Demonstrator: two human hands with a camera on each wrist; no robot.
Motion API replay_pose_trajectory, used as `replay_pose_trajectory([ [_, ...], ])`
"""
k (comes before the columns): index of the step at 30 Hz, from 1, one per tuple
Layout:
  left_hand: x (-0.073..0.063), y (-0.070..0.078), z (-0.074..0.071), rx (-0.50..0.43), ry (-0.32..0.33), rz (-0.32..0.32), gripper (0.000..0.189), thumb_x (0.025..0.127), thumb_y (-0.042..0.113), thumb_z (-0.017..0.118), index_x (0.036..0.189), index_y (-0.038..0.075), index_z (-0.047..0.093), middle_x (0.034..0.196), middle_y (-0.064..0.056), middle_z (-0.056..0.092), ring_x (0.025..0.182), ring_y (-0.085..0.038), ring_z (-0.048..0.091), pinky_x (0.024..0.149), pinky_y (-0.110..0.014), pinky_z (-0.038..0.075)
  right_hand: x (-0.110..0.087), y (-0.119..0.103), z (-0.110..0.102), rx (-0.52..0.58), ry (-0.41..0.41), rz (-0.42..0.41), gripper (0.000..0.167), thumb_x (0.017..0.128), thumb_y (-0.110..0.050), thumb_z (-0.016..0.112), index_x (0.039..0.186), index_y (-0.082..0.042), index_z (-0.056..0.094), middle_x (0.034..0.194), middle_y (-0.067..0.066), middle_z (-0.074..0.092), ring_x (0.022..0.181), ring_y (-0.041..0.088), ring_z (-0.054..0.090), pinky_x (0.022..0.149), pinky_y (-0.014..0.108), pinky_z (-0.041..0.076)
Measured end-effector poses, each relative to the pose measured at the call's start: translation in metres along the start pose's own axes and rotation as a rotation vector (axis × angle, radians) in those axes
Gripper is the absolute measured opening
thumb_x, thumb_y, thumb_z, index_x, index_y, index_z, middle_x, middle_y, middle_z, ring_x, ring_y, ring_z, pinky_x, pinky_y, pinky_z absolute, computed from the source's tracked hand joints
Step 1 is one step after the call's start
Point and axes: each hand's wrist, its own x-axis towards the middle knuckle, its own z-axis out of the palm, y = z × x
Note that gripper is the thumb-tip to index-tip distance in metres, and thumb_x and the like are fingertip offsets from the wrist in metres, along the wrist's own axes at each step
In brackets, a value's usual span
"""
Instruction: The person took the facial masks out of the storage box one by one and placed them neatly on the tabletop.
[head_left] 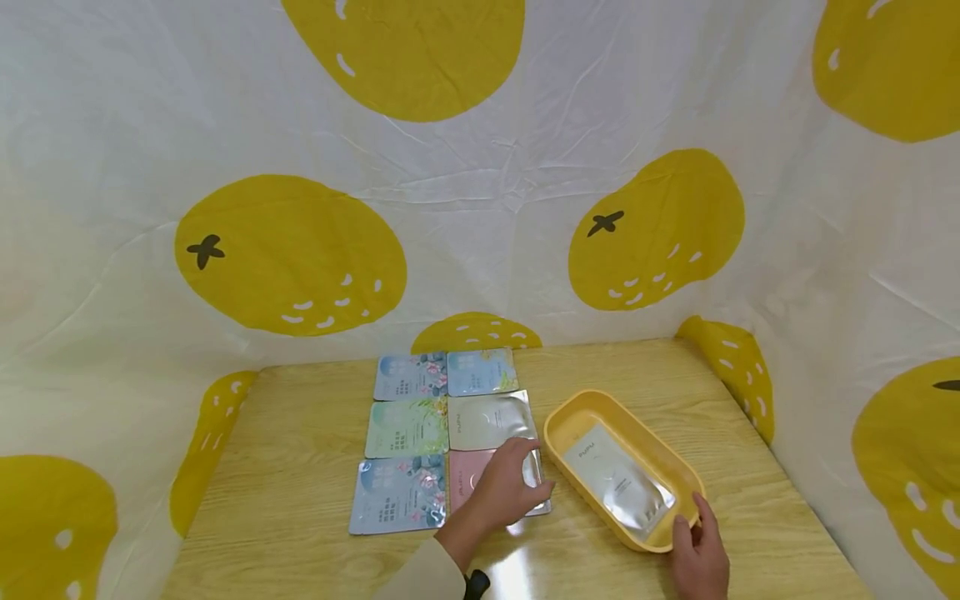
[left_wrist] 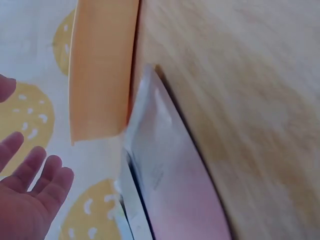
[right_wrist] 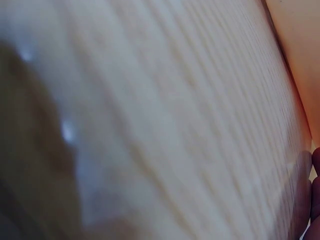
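Observation:
My left hand (head_left: 504, 483) hovers over a pink sheet mask packet (head_left: 462, 477) on the table, its fingers spread and nothing between them. In the left wrist view, these fingers (left_wrist: 50, 187) are apart from the pink packet (left_wrist: 170, 185) and the tray wall (left_wrist: 102, 75). With my right hand (head_left: 699, 554) I grip the near right end of a yellow oblong tray (head_left: 573, 487), thumb and fingers on its rim. A silver-white packet (head_left: 611, 475) lies inside the tray. Only the edge of the right hand's fingers (right_wrist: 300, 195) shows in the right wrist view.
Left of the tray, packets lie flat in two columns: blue floral (head_left: 397, 496), green (head_left: 405, 429), another blue floral (head_left: 408, 379), light blue (head_left: 482, 372) and silver-white (head_left: 491, 419). The wooden table (head_left: 285, 467) is bordered by white cloth (head_left: 480, 275) with yellow fruit prints.

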Motion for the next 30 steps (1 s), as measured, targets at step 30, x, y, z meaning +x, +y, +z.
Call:
replay_pose_trajectory([
  [30,0.068,0.029,0.053,0.302,-0.344,0.07,0.061,0.089,0.038,0.071,0.141,0.014,0.053,0.139,-0.005,0.052,0.118,-0.013,0.056,0.094,-0.022,0.046,0.002,0.005,0.003,0.017,0.026,-0.037,0.05,0.101,-0.024,0.053,0.147,-0.006,0.046,0.093,0.019,0.07,0.072,0.001,0.051,0.064,0.011,0.035],
])
